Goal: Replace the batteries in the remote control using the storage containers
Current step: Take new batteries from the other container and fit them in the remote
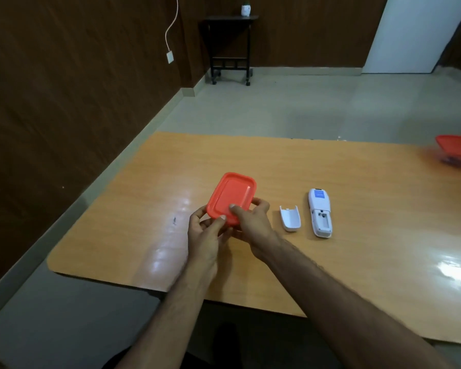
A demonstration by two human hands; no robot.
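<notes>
Both hands hold a small storage container with an orange lid [230, 197] just above the wooden table [357, 198]. My left hand [206, 235] grips its near left corner, thumb on the lid. My right hand [250, 222] grips its near right side, thumb on the lid too. The container's body is hidden under the lid and fingers. To the right lies the white remote control [320, 213] face down, its battery compartment uncovered and looking empty. Its white battery cover [290, 218] lies between the remote and my right hand.
A second container with an orange lid [458, 151] stands at the table's far right edge, partly cut off. A small dark mark [174, 221] is on the table left of my hands. A black side table [229, 49] stands by the far wall.
</notes>
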